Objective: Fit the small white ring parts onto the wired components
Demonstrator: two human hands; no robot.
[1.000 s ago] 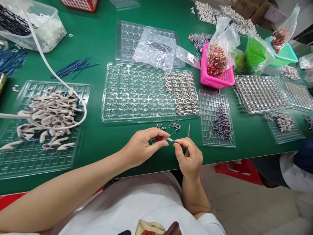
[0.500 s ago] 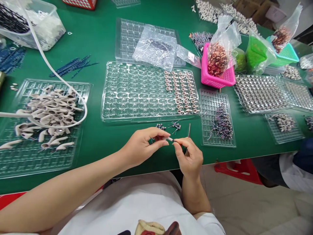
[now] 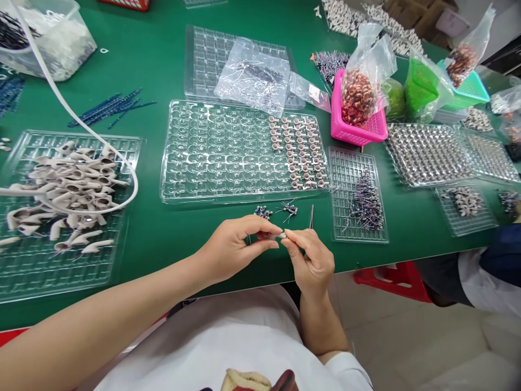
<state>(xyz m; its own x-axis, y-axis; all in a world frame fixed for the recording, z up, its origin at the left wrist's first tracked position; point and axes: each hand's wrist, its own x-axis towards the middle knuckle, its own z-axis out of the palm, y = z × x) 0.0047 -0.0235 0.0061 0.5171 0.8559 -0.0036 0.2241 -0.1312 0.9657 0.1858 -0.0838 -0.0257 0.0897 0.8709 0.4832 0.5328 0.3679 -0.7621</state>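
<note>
Fingertips of my left hand (image 3: 234, 247) pinch a small white earbud shell (image 3: 281, 235) just above the table's front edge. From the other side my right hand (image 3: 312, 260) is closed at the shell's end, thumb and forefinger pressed together; any tiny part between them is hidden. A thin metal tool like tweezers (image 3: 311, 216) sticks up behind my right hand, its lower part covered. Beyond my hands lie two small clusters of dark wired parts (image 3: 290, 208). Further back, a clear tray (image 3: 203, 168) carries white shells (image 3: 303, 146) in its right-hand columns.
On the left, grey-white curved shells (image 3: 77, 179) are heaped on a tray under a white cable (image 3: 61, 100). To the right are a tray of dark wired parts (image 3: 366, 203) and a pink basket (image 3: 358, 130). A red stool (image 3: 391, 279) and another person's clothing (image 3: 468, 277) appear beyond.
My hands have drawn closer together, and less of the white shell shows between the fingers. The dark tip seen at its end is now hidden. The view has shifted slightly.
</note>
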